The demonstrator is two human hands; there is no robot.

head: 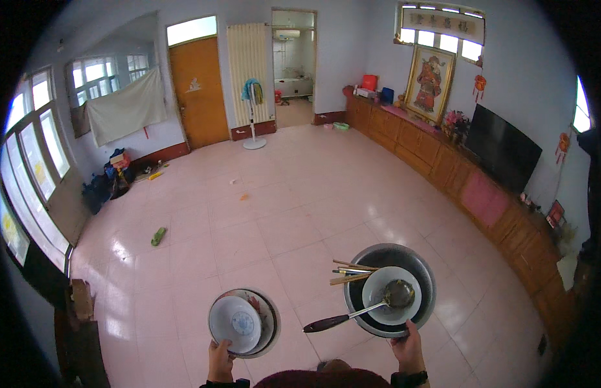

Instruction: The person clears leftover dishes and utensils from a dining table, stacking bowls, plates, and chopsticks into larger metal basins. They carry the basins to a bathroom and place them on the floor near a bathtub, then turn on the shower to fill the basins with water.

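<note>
My left hand (221,360) grips the near rim of a stack of dishes: a white bowl (232,324) rests on a larger plate with a red pattern (264,315). In my right hand (409,348) is the near rim of a wide metal basin (428,291). Inside the basin sits a white bowl (373,292), and a metal ladle (398,294) lies in that bowl with its dark handle (328,323) reaching out to the left. Several chopsticks (351,279) stick out over the basin's left rim. Most of the fingers are hidden under the dishes.
A long wooden cabinet (429,150) bearing a television (503,148) runs along the right wall. Ahead stand a white pedestal fan (254,140), an orange door (199,92) and an open doorway (294,114). A green slipper (159,236) lies on the tiled floor; bags (97,191) sit by the left wall.
</note>
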